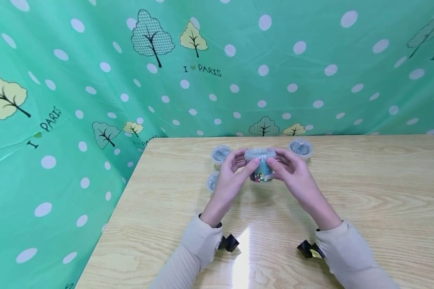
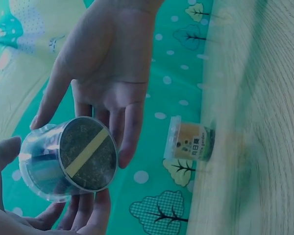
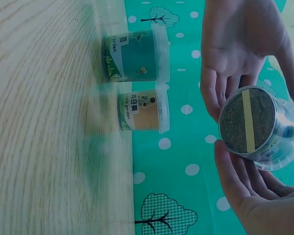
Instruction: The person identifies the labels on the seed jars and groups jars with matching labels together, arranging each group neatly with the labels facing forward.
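A clear plastic lidded cup (image 1: pixel 262 166) with a blue printed label is held up over the table between both hands. My left hand (image 1: pixel 233 172) grips its left side, thumb on the front and fingers round the back. From the other side my right hand (image 1: pixel 293 170) grips it likewise. Dark, soil-like contents (image 3: pixel 235 122) show through the cup's base in the right wrist view, crossed by a pale yellow strip (image 2: pixel 87 152).
A tan-labelled cup (image 1: pixel 300 148) stands at the back right of the wooden table (image 1: pixel 365 192). Left of the held cup are another tan cup (image 3: pixel 143 110) and a green-labelled cup (image 3: pixel 134 56), partly behind my left hand. A green dotted curtain (image 1: pixel 238 96) hangs behind.
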Demonstrator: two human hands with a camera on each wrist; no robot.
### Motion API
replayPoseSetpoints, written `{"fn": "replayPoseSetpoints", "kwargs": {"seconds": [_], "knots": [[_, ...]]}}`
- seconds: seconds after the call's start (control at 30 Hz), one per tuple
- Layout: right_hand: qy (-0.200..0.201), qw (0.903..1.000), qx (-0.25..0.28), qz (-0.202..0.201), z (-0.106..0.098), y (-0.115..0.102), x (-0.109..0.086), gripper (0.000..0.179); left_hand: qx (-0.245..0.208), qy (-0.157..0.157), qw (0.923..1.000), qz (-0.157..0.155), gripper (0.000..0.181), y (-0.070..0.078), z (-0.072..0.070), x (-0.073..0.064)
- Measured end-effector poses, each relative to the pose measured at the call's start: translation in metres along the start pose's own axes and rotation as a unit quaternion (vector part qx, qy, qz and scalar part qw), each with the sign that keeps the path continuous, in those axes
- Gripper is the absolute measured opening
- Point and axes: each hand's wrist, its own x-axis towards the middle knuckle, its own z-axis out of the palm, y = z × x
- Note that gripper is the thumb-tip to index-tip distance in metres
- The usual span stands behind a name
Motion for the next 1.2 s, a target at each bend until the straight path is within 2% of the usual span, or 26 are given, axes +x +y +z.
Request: {"fn": "replayPoseSetpoints", "kwargs": {"seconds": [0.13, 0.3, 0.47, 0.67, 1.03, 1.2], "knots": [[-0.001, 0.9999, -0.004, -0.01, 0.0005, 0.0007, 0.0002, 0.054, 0.009, 0.007, 0.9999, -0.001, 0.057, 0.0006, -0.0001, 0.0009], [-0.012, 0.9998, 0.001, -0.017, -0.0016, 0.0006, 0.0014, 0.052, -0.005, 0.004, 1.0, 0.0, 0.054, 0.003, -0.0016, 0.0008], [-0.023, 0.9996, 0.01, -0.013, -0.0022, 0.0001, 0.0018, 0.052, -0.018, -0.012, 0.9997, 0.007, 0.051, 0.0044, -0.0023, 0.0005], [-0.015, 0.9998, 0.01, -0.01, -0.002, -0.0009, -0.0005, 0.051, -0.025, -0.025, 0.9994, 0.0, 0.051, 0.004, -0.0022, -0.0009], [0.005, 0.9998, 0.004, -0.017, 0.0005, 0.0006, -0.0005, 0.053, -0.006, 0.005, 1.0, -0.004, 0.058, 0.0031, 0.0002, -0.0005], [-0.001, 0.9999, 0.004, -0.011, -0.0013, 0.0022, 0.0005, 0.053, -0.009, 0.003, 1.0, -0.002, 0.053, 0.0046, 0.0008, -0.0016]]}}
